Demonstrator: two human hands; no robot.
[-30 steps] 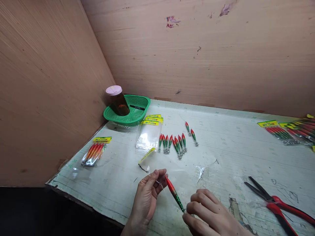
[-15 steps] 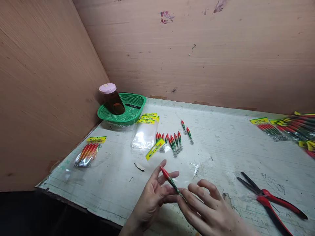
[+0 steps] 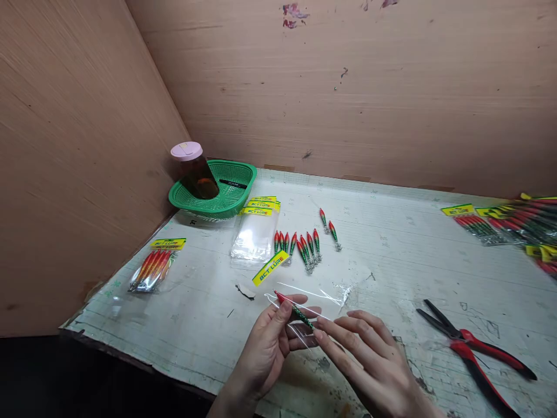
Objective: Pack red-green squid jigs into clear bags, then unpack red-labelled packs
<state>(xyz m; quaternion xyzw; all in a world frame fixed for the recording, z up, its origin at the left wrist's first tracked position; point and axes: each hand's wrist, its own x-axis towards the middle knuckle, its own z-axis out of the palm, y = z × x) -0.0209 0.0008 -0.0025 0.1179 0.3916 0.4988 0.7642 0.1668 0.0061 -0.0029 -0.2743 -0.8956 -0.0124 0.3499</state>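
Observation:
A red and green fishing lure (image 3: 298, 313) lies slantwise across the fingers of my left hand (image 3: 272, 342), its red nose pinned by the thumb. Glossy clear film shows around the lure. At its tail end, the fingertips of my right hand (image 3: 369, 360) close on it; the right thumb is hidden. Just beyond my hands lies a clear bag with a yellow BCT LURE header (image 3: 270, 268). Several matching lures (image 3: 308, 249) with metal hooks sit behind that bag, and two more lures (image 3: 328, 229) rest a little farther back.
Left of the lures is a stack of clear header bags (image 3: 256, 235). A filled lure pack (image 3: 154, 267) lies farther left. Behind stands a green basket (image 3: 232, 209) with a lidded jar (image 3: 198, 174). Red-handled pliers (image 3: 467, 342) and packed lures (image 3: 513, 223) are on the right.
My left thumb has come over onto the lure's red nose. The lure has tilted flatter and shifted slightly left, with shiny film now visible around it. The view has shifted slightly.

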